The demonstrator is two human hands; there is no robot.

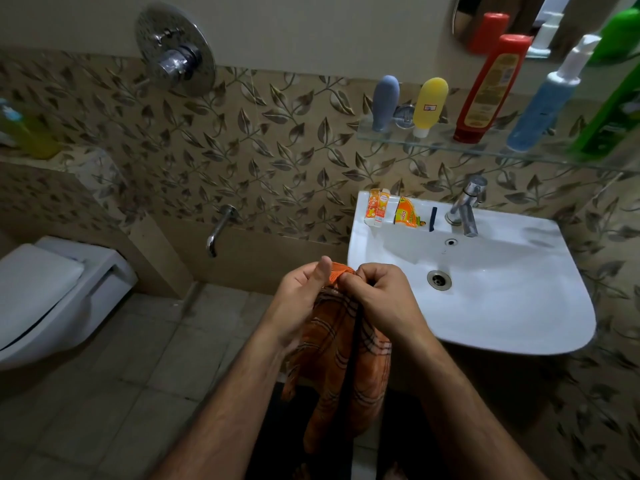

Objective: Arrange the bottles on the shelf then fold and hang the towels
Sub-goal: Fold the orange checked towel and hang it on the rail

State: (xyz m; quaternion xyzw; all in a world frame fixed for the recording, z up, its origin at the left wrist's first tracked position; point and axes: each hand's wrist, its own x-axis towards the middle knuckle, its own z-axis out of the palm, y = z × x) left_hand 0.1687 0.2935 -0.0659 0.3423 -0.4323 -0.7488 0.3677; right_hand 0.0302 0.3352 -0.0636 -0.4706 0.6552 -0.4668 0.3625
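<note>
While both hands meet in front of sink (pixel 540 327), left hand (pixel 300 299) and right hand (pixel 375 296) pinch top edge of orange checked towel (pixel 341 355), fingers curled. Cloth hangs limp: light, soft. Grip corners for folding. Lower end blurred, possibly bunched.

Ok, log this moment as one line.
stage: folding | left hand and right hand: pinch orange towel top edge | bottles: on shelf

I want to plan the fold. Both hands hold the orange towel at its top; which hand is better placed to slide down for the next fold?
Probably the left hand. It grips the orange towel loosely, thumb raised, while the right hand pinches the top edge tightly and can keep the towel hanging.
</note>
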